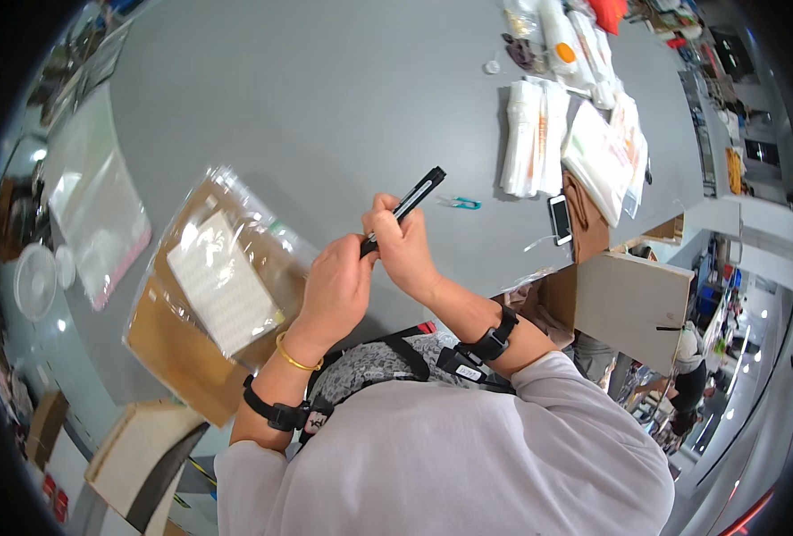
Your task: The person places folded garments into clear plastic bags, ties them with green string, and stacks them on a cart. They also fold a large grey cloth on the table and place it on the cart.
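A black marker pen (422, 191) is held between my two hands, tilted up and to the right above the grey table. My right hand (402, 252) is closed around its middle. My left hand (337, 284) is closed at its lower end, its fingertips touching the right hand; that end of the pen is mostly hidden. Beside my left hand, clear plastic bags (282, 234) lie over a brown cardboard sheet (159, 344), with a white patterned sheet (222, 281) among them. To the right of the pen lie small turquoise thread snips (464, 204).
White folded plastic bags (523, 138) lie at the right, near a phone (560, 220) and brown cloth (590, 234). Behind them stands a white bottle with an orange spot (564, 54). More clear bags (97, 201) lie at the left edge. A white panel (633, 299) juts out at right.
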Demonstrator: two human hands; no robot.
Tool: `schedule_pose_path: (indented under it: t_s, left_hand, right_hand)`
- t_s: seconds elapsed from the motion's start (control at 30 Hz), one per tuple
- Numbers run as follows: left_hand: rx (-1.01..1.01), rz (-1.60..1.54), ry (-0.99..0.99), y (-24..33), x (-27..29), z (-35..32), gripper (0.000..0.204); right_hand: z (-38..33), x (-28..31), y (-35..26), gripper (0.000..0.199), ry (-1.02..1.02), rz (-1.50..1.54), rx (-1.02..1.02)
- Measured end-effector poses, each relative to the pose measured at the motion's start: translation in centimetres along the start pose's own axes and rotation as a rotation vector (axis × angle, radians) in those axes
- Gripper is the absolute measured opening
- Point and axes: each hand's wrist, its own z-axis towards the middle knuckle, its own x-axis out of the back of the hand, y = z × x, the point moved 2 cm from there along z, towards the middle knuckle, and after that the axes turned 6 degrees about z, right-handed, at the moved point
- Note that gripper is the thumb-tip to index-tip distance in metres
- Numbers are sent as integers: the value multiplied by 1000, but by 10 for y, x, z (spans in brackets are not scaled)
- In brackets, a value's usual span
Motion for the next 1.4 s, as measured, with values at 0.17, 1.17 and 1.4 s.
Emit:
schedule_pose_path:
  t_s: [0.17,1.17,1.4]
  left_hand:
    - [188,-41,-218,3,-46,75,28]
    - [908,-980,632,-235,145,-337,74]
    - [869,-988,658,-233,83,-422,138]
  right_hand:
    - [66,110,30,31,32,-260,-82]
    - [73,-50,145,66,-537,-393,-504]
    - [-77,-106,133,65,-649,-744,-405]
